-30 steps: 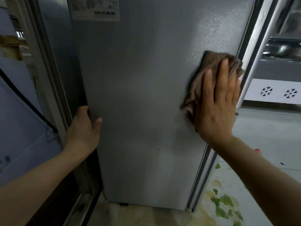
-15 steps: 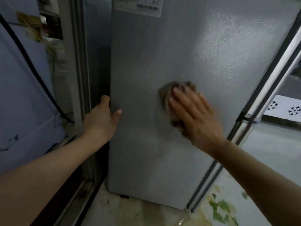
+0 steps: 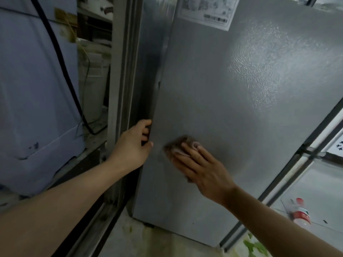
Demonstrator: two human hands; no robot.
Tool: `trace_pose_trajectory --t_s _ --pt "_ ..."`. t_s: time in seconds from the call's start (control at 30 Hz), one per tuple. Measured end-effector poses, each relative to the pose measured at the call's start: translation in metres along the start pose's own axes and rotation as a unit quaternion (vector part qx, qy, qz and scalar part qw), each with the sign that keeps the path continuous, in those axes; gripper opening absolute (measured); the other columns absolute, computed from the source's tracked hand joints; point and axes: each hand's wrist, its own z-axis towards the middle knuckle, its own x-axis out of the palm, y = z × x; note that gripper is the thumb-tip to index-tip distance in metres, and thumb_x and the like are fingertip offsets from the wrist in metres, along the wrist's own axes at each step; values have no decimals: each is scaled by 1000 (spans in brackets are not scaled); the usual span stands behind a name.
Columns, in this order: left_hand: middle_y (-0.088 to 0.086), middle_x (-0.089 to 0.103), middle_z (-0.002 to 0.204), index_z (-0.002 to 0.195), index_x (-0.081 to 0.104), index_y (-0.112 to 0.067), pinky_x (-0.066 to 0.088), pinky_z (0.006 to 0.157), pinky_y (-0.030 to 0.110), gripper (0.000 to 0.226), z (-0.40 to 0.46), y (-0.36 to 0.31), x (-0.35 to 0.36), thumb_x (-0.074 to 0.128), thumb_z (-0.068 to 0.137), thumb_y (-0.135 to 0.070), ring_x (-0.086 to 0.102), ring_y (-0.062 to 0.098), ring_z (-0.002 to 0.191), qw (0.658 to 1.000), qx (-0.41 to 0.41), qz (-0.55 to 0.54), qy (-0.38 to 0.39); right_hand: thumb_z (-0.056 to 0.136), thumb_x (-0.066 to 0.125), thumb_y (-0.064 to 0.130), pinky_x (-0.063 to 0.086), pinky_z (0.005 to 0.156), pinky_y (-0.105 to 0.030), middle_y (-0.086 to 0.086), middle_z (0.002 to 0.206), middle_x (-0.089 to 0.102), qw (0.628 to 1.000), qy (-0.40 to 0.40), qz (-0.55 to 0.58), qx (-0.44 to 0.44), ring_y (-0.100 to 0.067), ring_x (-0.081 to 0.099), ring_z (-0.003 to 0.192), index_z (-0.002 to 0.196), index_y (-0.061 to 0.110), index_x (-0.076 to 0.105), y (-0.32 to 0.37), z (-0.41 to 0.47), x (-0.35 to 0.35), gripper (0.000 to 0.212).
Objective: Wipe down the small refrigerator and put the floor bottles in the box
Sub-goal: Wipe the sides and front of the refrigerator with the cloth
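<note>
The small grey refrigerator (image 3: 232,108) fills the middle of the view, its textured side panel facing me. My right hand (image 3: 200,167) presses a brown cloth (image 3: 179,145) flat against the lower left of that panel, fingers straight. My left hand (image 3: 133,145) grips the panel's rear left edge, fingers curled round it and the thumb on the panel. A clear plastic bottle (image 3: 300,213) with a red cap and red label lies on the floor at the lower right.
A black cable (image 3: 61,60) hangs over a pale blue appliance (image 3: 33,99) at left. A metal rail frame (image 3: 118,89) stands beside the fridge. A white label (image 3: 207,12) is stuck near the panel's top. Green scraps (image 3: 256,246) lie on the floor.
My right hand has swept the cloth from the panel's right edge down and leftward toward my left hand. The view shifted so the floor bottle now shows.
</note>
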Motion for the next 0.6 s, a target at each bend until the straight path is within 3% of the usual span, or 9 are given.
trace_pose_trajectory --t_s 0.07,0.17,0.27,0.33,0.47,0.53,0.6 --pt "-13 50 111 141 32 -31 45 90 26 63 1 2 -5 60 88 -14 53 7 102 999 -12 -11 41 82 51 35 18 117 -44 0 153 28 999 -29 0 16 -23 23 141 145 20 35 -16 8 -13 67" --pt "-10 51 116 140 32 -33 45 94 27 65 2 7 -10 61 87 -9 53 8 106 996 -41 -37 72 94 42 26 12 117 -43 -5 153 27 971 -162 61 162 -24 20 144 145 17 36 -51 40 -32 53" --pt "-4 54 118 133 42 -28 46 94 27 56 1 12 -10 58 87 0 55 11 107 991 -64 -79 83 97 47 26 10 118 -48 -11 154 25 937 -220 75 260 -30 14 145 146 11 35 -52 64 -32 52" --pt "-3 56 114 124 47 -26 47 91 25 50 1 14 -9 55 86 6 56 12 105 988 -75 -96 93 94 52 26 7 118 -48 -9 155 21 951 -186 83 234 -30 12 145 147 13 32 -25 63 -20 57" --pt "-9 55 100 119 44 -27 47 69 11 56 -2 19 -9 46 84 16 56 7 92 983 -91 -121 104 88 46 23 8 118 -41 -2 153 30 998 -60 28 21 -27 19 142 145 16 36 18 48 -4 58" --pt "-4 55 106 129 41 -23 45 73 13 60 -4 24 -12 45 84 16 55 11 97 985 -94 -115 92 88 47 23 9 117 -40 -2 153 29 999 -46 14 3 -25 22 141 145 16 35 11 52 -11 59" --pt "-2 54 111 133 40 -21 44 78 20 60 -5 28 -15 46 85 13 54 14 101 988 -94 -103 68 90 52 26 13 115 -41 -4 153 30 996 -75 15 52 -27 26 141 145 17 37 -10 65 -25 58"
